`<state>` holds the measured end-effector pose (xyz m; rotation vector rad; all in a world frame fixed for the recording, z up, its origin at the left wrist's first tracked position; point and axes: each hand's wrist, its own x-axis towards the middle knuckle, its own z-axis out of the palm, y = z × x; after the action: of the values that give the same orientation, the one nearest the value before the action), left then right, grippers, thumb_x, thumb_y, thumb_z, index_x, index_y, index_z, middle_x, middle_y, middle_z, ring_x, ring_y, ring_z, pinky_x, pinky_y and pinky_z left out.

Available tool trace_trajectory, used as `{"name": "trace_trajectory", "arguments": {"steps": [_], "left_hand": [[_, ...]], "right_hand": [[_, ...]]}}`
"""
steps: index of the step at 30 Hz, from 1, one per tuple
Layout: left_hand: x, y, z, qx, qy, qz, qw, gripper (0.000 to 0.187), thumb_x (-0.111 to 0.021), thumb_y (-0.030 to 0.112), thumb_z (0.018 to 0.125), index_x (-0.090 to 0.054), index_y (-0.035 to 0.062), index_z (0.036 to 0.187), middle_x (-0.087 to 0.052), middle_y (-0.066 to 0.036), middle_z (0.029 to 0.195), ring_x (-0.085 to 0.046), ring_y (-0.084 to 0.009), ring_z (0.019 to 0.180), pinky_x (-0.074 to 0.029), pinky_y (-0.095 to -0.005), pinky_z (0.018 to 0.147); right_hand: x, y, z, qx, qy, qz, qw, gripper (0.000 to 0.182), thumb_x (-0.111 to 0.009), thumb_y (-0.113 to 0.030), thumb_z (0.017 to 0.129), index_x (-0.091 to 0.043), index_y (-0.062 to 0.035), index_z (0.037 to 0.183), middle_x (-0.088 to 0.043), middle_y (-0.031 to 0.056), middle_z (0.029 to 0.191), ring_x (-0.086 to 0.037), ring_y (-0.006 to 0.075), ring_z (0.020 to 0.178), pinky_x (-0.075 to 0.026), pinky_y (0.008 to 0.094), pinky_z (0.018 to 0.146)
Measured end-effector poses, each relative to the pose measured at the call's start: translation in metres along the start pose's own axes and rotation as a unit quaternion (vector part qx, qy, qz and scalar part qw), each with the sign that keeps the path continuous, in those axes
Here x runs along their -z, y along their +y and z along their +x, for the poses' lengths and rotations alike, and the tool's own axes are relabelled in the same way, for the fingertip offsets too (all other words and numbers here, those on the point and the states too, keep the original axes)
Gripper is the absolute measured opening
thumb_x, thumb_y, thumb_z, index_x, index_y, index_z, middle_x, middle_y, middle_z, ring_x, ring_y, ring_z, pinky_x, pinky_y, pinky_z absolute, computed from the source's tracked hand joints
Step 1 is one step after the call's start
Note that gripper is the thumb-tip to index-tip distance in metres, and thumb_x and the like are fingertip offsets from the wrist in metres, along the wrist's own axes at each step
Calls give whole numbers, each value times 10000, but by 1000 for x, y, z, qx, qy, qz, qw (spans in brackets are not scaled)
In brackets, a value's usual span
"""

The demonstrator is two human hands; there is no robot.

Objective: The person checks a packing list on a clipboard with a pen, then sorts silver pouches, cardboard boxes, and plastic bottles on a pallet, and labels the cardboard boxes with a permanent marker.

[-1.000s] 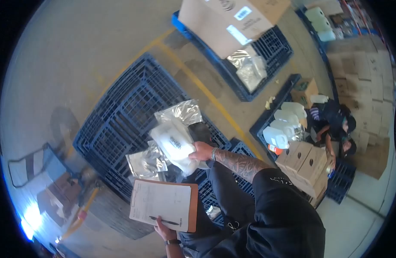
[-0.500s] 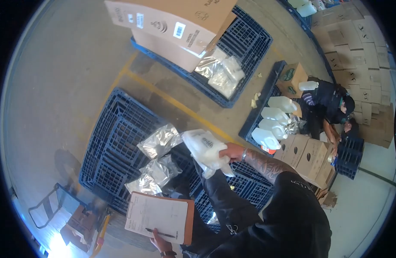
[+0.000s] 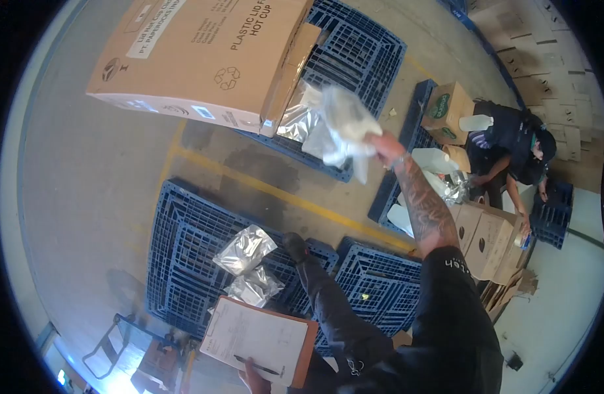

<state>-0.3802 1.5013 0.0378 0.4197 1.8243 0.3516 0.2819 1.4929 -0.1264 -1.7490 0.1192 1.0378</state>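
My right hand [image 3: 384,147] is closed on a whitish plastic bag [image 3: 346,119], my arm stretched out over the upper pallet. The bag is blurred and hangs above other clear and silvery bags [image 3: 300,118] beside a large carton [image 3: 197,56] marked as plastic lids for hot cups. My left hand [image 3: 255,377] grips the lower edge of a brown clipboard [image 3: 259,338] with printed sheets; a black pen [image 3: 256,365] lies across the paper by its fingers. Beyond the clipboard, two silvery bags [image 3: 245,249] rest on a blue pallet [image 3: 184,243].
A person [image 3: 512,141] in dark clothes bends at the right, near a brown box [image 3: 446,111], pale jugs [image 3: 433,159] and cartons [image 3: 482,240]. A yellow floor line [image 3: 269,192] runs between the pallets. A hand cart [image 3: 115,345] stands lower left.
My right hand has carried the plastic bag up and away from the near pallet to over the far one. The clipboard stays in my left hand, shifted slightly in view.
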Motion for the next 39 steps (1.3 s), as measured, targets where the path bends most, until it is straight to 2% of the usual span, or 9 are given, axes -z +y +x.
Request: {"name": "trace_trajectory", "arguments": {"steps": [5,7,9,11,18,27,28,31,39], "left_hand": [[-21,13,-4,-6,35,17,999,592,-599,164,815,-381,-28,1330,-539,-158,1116,-590,-289,976,-524,-423,822],[-39,24,-7,8,34,29,999,588,-597,155,817,-380,-26,1332,-540,-156,1114,-589,-284,977,-521,-413,825],[-47,22,2,21,38,42,998,585,-595,146,819,-379,-24,1335,-540,-154,1112,-588,-280,978,-519,-404,828],[-46,13,15,17,123,240,963,278,-463,343,976,-535,78,1021,-503,-47,685,-520,-161,649,-455,-304,584],[-41,3,43,26,125,259,957,335,-522,251,913,-465,30,1159,-514,-95,887,-548,-209,792,-476,-340,699],[-70,49,38,-37,-16,206,978,586,-602,128,828,-372,-34,1342,-530,-159,1158,-584,-272,983,-503,-389,852],[-77,52,30,-64,-1,189,980,583,-600,116,836,-363,-46,1344,-527,-163,1179,-582,-269,981,-495,-381,860],[-80,66,15,-151,-26,170,973,561,-618,92,845,-375,-91,1318,-550,-160,1190,-581,-252,976,-476,-362,875],[-95,106,-47,-260,-152,198,933,433,-661,58,819,-524,-94,1200,-622,-134,1107,-594,-207,963,-477,-324,855]], "right_hand": [[-33,-20,68,152,86,-147,974,317,-635,-248,802,-671,23,962,-658,67,702,-584,130,500,-455,281,450],[-59,31,128,186,167,-229,941,495,-696,-334,749,-627,31,1075,-702,178,896,-688,335,820,-556,395,763],[-103,54,146,136,190,-270,934,677,-716,-395,734,-540,48,1214,-636,254,1125,-628,388,1027,-494,420,925],[-134,88,184,63,192,-261,944,864,-726,-434,730,-389,77,1339,-482,299,1334,-540,382,1183,-453,406,990],[-145,169,271,148,-7,-360,921,854,-606,-398,857,-212,57,1463,-161,292,1531,-236,372,1419,-276,359,1144],[-79,225,103,114,48,-354,927,453,-565,-282,884,-545,10,1229,-556,226,1232,-494,379,1193,-396,417,1040],[-65,288,102,204,19,-502,840,359,-535,-283,888,-600,10,1087,-610,224,1106,-559,403,1072,-452,457,954],[-64,260,-28,42,22,-388,920,402,-549,-402,882,-632,-26,765,-633,204,826,-604,412,829,-464,502,738],[-101,189,-220,124,-58,-240,961,277,-602,-333,901,-616,-61,856,-643,145,806,-641,316,804,-500,395,738]]}}
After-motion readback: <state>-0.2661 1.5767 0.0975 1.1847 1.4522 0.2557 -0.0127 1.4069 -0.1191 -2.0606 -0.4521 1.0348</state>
